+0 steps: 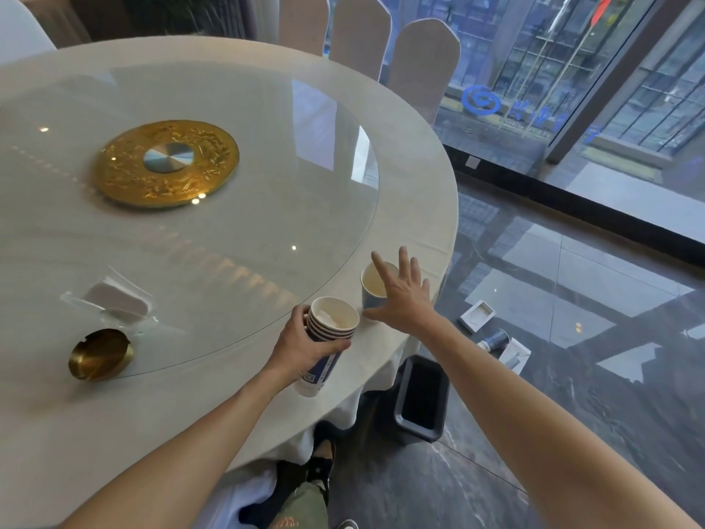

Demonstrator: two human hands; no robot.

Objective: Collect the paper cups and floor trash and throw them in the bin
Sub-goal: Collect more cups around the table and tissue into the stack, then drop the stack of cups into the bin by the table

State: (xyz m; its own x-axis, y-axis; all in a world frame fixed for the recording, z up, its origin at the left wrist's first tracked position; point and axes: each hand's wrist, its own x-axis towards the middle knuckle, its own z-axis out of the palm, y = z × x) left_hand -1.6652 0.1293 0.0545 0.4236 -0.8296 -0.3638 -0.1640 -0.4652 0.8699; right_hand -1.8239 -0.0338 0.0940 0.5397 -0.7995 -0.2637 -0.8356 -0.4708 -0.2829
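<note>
**Nested cups in the left hand, one more cup under the right**

A stack of paper cups (331,339), white-lined with dark blue ribbed rims and printed sides, is tilted toward the camera above the near right edge of the tabletop (160,406). The left hand (301,347) wraps around its side, fingers closed on it. Just beside it, toward the right edge, a single paper cup (373,286) stands upright on the cloth, its mouth open and its pale inside showing. The right hand (400,295) is spread wide, fingers splayed, over and against that cup's far side; it has not closed on it.

The round table wears a smooth cream cloth with a clear glass turntable (267,192) on top, centred on an embossed gold disc (168,162). A brass ashtray (100,353) sits at the glass's near left edge.

On the glossy dark stone floor, a black rectangular bin (421,399) stands at the table's right edge. Beyond it lie a fallen blue cup (495,340) and two flat white boxes (477,315).
</note>
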